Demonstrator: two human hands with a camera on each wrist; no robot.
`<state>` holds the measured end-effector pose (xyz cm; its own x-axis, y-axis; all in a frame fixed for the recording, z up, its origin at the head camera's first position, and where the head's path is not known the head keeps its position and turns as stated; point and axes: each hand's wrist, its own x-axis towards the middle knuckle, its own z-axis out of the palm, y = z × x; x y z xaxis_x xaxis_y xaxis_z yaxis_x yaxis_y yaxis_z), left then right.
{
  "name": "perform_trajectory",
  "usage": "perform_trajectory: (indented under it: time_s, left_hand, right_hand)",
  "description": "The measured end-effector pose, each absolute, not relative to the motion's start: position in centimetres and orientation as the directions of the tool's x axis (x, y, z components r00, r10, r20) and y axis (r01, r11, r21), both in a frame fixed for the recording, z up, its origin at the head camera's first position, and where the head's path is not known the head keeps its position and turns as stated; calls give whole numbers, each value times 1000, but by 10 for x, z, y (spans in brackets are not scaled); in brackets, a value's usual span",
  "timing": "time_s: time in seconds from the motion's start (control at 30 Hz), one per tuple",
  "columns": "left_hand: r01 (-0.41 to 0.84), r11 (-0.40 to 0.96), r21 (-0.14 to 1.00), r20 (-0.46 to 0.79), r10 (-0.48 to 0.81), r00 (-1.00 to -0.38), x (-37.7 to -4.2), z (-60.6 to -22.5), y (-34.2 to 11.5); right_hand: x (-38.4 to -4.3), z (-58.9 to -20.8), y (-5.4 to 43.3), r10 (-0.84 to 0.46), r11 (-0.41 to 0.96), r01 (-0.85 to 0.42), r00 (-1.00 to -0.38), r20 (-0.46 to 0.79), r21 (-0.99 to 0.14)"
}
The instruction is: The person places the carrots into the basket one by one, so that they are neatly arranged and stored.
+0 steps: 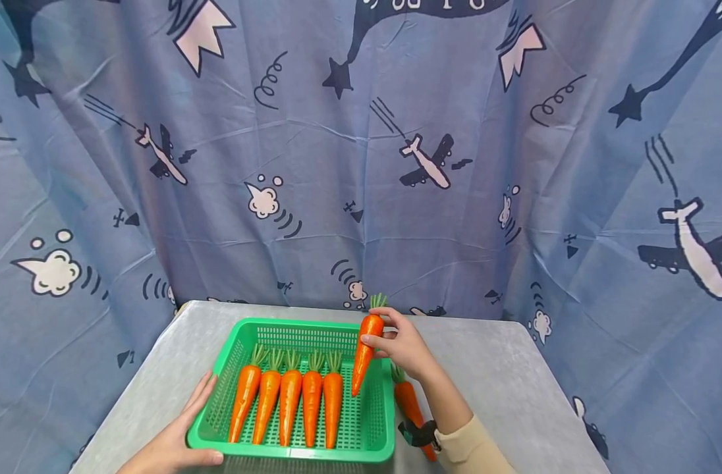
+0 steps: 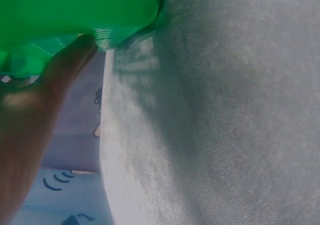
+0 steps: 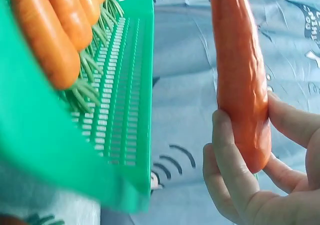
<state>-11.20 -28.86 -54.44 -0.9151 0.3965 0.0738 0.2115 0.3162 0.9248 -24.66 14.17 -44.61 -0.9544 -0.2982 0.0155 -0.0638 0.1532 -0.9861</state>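
An orange carrot (image 1: 366, 342) with green stem stubs is held by my right hand (image 1: 405, 343), fingers and thumb around its thick upper end. It hangs tip down over the right part of the green basket (image 1: 290, 450). In the right wrist view the same carrot (image 3: 241, 70) is pinched between thumb and fingers. Several carrots (image 1: 290, 401) lie side by side in the basket, tops toward the far side. My left hand (image 1: 180, 431) rests against the basket's near left corner, fingers straight along the side, thumb at the front rim.
Another carrot (image 1: 410, 401) lies on the grey table (image 1: 479, 375) just right of the basket, partly covered by my right forearm and its dark wrist strap (image 1: 417, 434). A blue patterned curtain (image 1: 313, 197) hangs behind and at both sides of the table.
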Motion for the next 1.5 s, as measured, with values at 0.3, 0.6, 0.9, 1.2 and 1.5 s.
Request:
perform_trajectory:
  time_s: [0.3, 0.6, 0.9, 1.2, 1.5]
  left_hand:
    - [170, 307, 937, 39, 389, -920, -112, -543, -287]
    - [254, 324, 911, 116, 391, -913, -111, -543, -287]
    - [185, 311, 932, 53, 390, -919, -112, -543, -286]
    - [197, 369, 908, 51, 371, -927, -110, -542, -286]
    - [178, 329, 927, 43, 377, -925, -110, -541, -285]
  right_hand:
    - [-252, -446, 105, -408, 138, -47, -913, -14, -989]
    - [-250, -449, 66, -486, 192, -8, -870, -88, -981]
    - [-246, -460, 35, -473, 267, 23, -868, -152, -963]
    - [-238, -475, 1, -489, 277, 71, -848, -204, -958]
    - [-239, -484, -15, -489, 354, 90, -831, -266, -931]
